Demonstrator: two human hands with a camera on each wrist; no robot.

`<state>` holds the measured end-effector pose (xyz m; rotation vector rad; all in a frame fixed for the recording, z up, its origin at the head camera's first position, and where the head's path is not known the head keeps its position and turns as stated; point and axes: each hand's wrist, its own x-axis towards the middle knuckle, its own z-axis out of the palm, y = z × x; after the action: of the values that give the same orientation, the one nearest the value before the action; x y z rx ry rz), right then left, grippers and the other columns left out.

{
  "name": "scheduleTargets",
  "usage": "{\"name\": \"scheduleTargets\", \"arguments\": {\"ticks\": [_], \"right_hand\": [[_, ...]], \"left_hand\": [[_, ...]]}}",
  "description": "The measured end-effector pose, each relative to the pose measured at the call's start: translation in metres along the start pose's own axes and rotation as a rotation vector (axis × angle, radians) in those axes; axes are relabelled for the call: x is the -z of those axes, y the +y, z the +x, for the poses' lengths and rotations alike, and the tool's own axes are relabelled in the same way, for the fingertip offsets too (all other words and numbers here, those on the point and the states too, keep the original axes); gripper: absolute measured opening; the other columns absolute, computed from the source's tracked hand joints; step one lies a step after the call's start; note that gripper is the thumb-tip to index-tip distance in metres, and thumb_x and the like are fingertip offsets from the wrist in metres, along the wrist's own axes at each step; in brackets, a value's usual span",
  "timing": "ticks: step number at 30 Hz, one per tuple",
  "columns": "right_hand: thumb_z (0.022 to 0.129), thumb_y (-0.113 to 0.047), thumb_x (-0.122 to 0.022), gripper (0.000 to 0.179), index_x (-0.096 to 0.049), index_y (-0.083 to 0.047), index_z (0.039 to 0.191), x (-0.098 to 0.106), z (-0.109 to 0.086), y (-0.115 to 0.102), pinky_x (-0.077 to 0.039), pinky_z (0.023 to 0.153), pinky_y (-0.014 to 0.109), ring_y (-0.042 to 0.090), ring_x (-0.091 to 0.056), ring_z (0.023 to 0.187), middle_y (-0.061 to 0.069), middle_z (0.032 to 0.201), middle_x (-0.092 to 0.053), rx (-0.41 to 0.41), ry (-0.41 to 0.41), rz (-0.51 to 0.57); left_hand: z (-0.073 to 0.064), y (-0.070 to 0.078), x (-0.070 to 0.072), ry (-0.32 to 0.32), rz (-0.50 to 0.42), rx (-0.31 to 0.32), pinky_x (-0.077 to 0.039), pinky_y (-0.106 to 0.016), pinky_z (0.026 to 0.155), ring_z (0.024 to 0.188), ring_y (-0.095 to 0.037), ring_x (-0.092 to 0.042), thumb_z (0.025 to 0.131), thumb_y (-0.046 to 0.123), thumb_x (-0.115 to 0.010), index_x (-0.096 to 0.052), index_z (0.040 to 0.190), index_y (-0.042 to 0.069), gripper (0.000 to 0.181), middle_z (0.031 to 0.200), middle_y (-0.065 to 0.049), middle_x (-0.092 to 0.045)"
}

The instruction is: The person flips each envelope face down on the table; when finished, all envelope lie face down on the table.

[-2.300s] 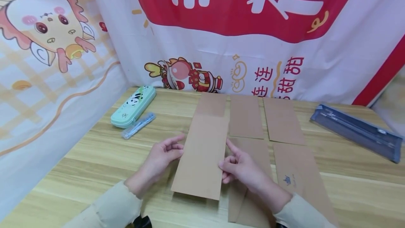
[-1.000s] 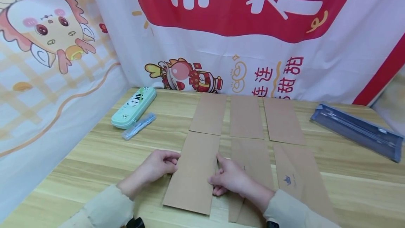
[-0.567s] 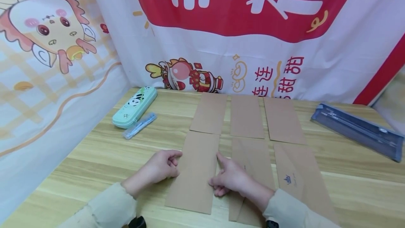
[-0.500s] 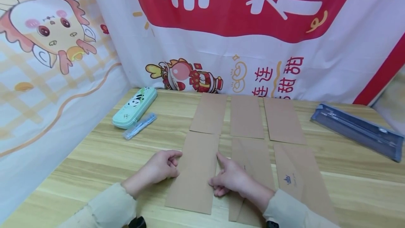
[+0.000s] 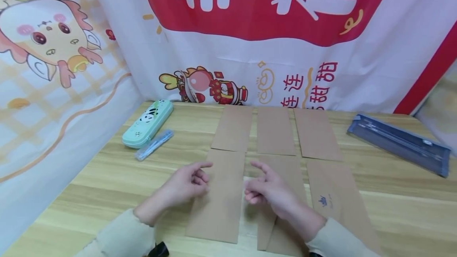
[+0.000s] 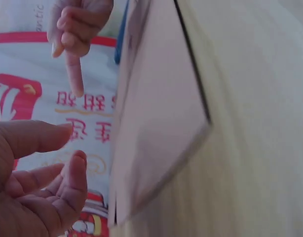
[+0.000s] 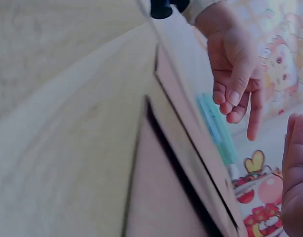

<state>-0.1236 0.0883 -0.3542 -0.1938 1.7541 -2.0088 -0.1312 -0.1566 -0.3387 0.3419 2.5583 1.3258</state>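
Brown kraft-paper envelopes lie flat on the wooden table in two rows of three. My left hand (image 5: 185,185) hovers over the left edge of the front-left envelope (image 5: 223,209), fingers loosely bent, nothing in them. Across from it, my right hand (image 5: 273,191) is raised between that envelope and the front-middle envelope (image 5: 292,173), which it partly covers. The front-right envelope (image 5: 342,205) bears a small blue crown print. Behind are the back-left (image 5: 233,128), back-middle (image 5: 275,132) and back-right (image 5: 317,134) envelopes. In the left wrist view, thumb and fingers of the left hand (image 6: 38,182) stand apart.
A mint-green pencil case (image 5: 148,124) with a panda print sits at the back left, a clear blue-tinted pen packet (image 5: 154,145) beside it. At the right lies a dark blue see-through zip pouch (image 5: 398,144). A printed cloth (image 5: 221,54) hangs behind the table.
Both hands lowered the front-left envelope flat onto the table, below the back-left one. They have since let go of its edges and lifted; the right hand moved a little to the right.
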Motion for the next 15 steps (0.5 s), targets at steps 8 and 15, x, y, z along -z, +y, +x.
{"name": "scheduleTargets", "arguments": {"ticks": [8,15], "right_hand": [[0.086,-0.003,-0.055,0.071,-0.015,0.001,0.145,0.031,-0.024,-0.011,-0.053,0.065,0.019,0.007,-0.063,0.067,0.000,0.079,-0.068,0.051,0.136,0.008],[0.087,-0.004,-0.056,0.074,-0.012,0.000,0.146,0.060,-0.048,-0.006,-0.052,0.082,0.023,0.010,-0.064,0.089,-0.001,0.097,-0.066,0.076,0.236,-0.027]], "left_hand": [[0.001,0.027,-0.027,-0.050,-0.160,-0.174,-0.051,-0.019,0.076,0.089,-0.018,-0.058,0.080,-0.004,-0.064,-0.048,0.127,-0.005,0.050,0.100,-0.018,-0.058],[0.009,0.040,-0.052,-0.070,-0.365,-0.187,-0.050,-0.020,0.084,0.101,-0.028,-0.059,0.083,-0.006,-0.059,-0.045,0.127,-0.011,0.046,0.115,-0.027,-0.054]]}}
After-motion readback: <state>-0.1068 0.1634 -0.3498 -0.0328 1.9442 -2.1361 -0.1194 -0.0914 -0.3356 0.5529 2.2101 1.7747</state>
